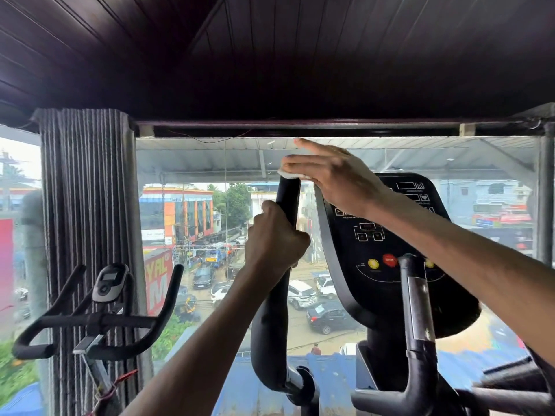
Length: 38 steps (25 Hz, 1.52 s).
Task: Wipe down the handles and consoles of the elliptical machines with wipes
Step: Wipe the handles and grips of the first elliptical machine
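White and small, the wipe (292,174) shows only as a crumpled edge under the right hand (333,178), pressed onto the rounded top end of the black elliptical handle (283,235). That hand lies flat over the top of the handle with its fingers stretched out to the left, the palm and fingers holding the wipe down rather than curling round it. Just below, the left hand (274,241) grips the same handle at mid-height, its fingers wrapped tightly round the padded black bar, so the wipe sits above this hand, with a short stretch of bare handle between them. To the right of the handle stands the dark console (381,244) with a red stop button (389,260) and yellow buttons beside it; the right forearm crosses in front of its upper part. At lower left, an exercise bike (102,322) with black handlebars stands before a grey striped curtain (87,187), and the far window overlooks a street with cars.
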Tool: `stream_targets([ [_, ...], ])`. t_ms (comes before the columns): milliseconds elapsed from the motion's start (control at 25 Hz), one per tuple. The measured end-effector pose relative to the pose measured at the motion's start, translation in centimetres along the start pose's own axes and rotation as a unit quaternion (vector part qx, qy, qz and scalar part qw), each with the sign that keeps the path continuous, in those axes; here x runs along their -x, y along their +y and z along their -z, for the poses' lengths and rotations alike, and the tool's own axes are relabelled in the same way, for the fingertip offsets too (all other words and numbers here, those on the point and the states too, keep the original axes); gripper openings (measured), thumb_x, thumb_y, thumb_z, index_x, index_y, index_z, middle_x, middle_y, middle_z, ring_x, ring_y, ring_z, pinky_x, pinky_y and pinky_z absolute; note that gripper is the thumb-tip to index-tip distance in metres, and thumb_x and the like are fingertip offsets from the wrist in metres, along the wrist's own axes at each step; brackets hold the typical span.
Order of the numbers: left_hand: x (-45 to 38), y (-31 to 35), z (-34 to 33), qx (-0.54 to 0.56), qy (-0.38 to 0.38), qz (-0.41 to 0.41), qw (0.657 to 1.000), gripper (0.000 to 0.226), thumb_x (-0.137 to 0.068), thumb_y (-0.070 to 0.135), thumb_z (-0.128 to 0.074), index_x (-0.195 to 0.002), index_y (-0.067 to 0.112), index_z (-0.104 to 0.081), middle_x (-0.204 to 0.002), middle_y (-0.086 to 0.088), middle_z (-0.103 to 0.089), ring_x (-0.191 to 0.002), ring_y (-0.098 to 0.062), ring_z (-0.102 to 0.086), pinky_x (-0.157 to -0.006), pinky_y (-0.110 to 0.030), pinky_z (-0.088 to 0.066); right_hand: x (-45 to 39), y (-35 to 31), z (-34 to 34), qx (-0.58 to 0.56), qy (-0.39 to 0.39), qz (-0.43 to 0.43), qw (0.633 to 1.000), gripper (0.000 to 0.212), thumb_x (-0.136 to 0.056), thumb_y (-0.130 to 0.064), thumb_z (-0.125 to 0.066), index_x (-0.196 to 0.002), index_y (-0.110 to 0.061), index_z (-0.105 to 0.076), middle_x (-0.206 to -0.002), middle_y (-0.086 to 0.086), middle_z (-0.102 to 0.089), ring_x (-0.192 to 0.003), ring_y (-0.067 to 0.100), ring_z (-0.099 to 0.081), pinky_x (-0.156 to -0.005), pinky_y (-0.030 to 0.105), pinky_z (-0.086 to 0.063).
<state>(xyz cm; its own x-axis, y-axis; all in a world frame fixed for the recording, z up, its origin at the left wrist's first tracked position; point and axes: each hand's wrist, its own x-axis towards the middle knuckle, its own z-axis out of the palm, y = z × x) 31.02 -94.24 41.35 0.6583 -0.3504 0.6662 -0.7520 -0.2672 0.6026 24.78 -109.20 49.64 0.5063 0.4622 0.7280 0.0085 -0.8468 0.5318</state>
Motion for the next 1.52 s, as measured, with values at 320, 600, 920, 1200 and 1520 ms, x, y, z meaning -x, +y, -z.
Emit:
stream_targets([
  [320,0.1,-0.1,0.1,0.009,0.008,-0.014,1.000,0.032,-0.071,0.017,-0.059,-0.096,0.007,-0.041,-0.087,-0.012,-0.059,-0.066,-0.042,-0.067,-0.059,-0.050,-0.059,1.8,-2.3,-0.8,0.038,0.015,0.032,0.999,0.064,-0.081,0.022,-0.057,-0.138,-0.007,-0.058,-0.144,0.008,-0.057,-0.144,0.027,-0.041,-0.103,0.053,-0.046],
  [600,0.1,-0.3,0.3,0.033,-0.001,-0.014,0.999,0.032,-0.069,0.017,-0.056,-0.096,0.006,-0.042,-0.086,-0.013,-0.059,-0.062,-0.040,-0.066,-0.054,-0.051,-0.058,0.5,-3.9,-0.6,0.052,0.002,0.014,0.999,0.053,-0.084,0.008,-0.039,-0.130,0.000,-0.062,-0.136,0.015,-0.062,-0.132,0.032,-0.055,-0.100,0.047,-0.054],
  [920,0.6,-0.5,0.1,0.016,-0.004,-0.006,1.000,0.039,-0.067,0.015,-0.064,-0.099,0.009,-0.043,-0.085,-0.011,-0.063,-0.062,-0.034,-0.068,-0.055,-0.047,-0.059,0.8,-3.0,0.3,0.063,-0.007,0.020,0.998,0.058,-0.082,0.012,-0.032,-0.133,0.004,-0.059,-0.139,0.019,-0.059,-0.134,0.034,-0.053,-0.083,0.049,-0.061],
  [1200,1.5,-0.7,0.2,0.004,0.005,-0.018,1.000,0.036,-0.068,0.012,-0.066,-0.096,0.007,-0.044,-0.082,-0.011,-0.063,-0.061,-0.034,-0.066,-0.056,-0.047,-0.057,2.9,-4.2,-0.4,0.044,0.009,0.047,0.998,0.055,-0.086,0.009,-0.032,-0.133,0.002,-0.059,-0.138,0.016,-0.060,-0.131,0.031,-0.056,-0.075,0.047,-0.063],
  [1520,2.0,-0.8,0.3,0.022,-0.008,0.009,1.000,0.034,-0.063,0.014,-0.059,-0.093,0.009,-0.042,-0.082,-0.012,-0.062,-0.063,-0.037,-0.067,-0.055,-0.049,-0.058,1.6,-5.1,-0.9,0.023,-0.026,0.024,0.999,0.055,-0.078,0.021,-0.055,-0.129,-0.001,-0.061,-0.135,0.011,-0.061,-0.134,0.029,-0.052,-0.079,0.049,-0.061],
])
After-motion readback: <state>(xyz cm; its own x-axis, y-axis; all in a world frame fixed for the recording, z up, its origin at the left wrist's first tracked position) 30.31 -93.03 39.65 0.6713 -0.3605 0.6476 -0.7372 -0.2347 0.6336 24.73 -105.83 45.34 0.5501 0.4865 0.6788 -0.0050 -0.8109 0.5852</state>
